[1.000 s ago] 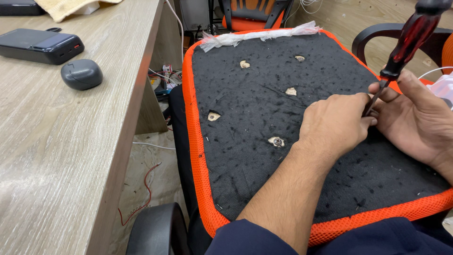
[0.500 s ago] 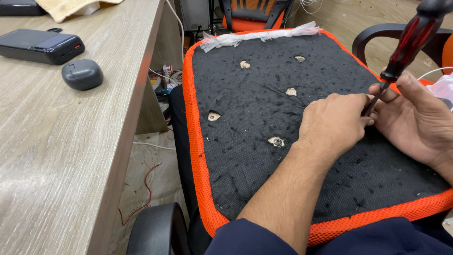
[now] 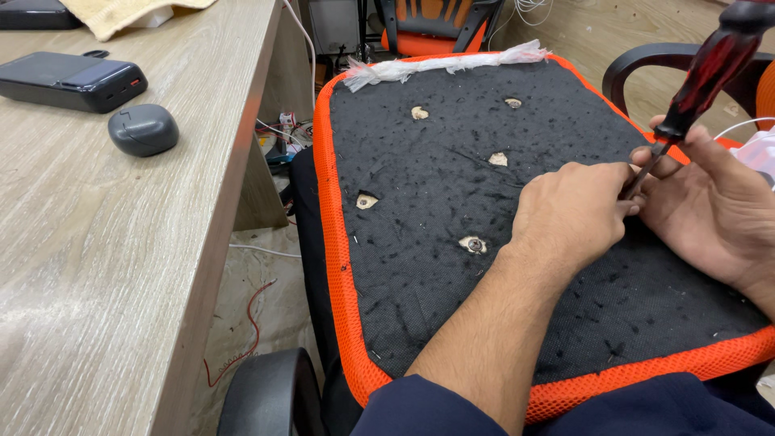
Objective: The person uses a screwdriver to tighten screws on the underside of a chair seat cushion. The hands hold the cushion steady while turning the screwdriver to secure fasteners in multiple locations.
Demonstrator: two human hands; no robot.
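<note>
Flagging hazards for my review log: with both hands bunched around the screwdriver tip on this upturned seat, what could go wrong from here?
1. The left hand pinches right at the tip of the screwdriver; a slip could jab its fingers or the right hand.
2. The red handle sticks up free, with no hand on it, so the tool may tip over.
3. The tip is hidden behind the fingers, so it could miss its hole and tear the black seat underside.

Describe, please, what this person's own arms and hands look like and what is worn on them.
Both hands are bare, with no gloves, rings or watch in view. The left hand leads to a bare forearm ending in a dark navy sleeve pushed up near the elbow. The right hand shows only to the wrist; no sleeve is visible there.
</note>
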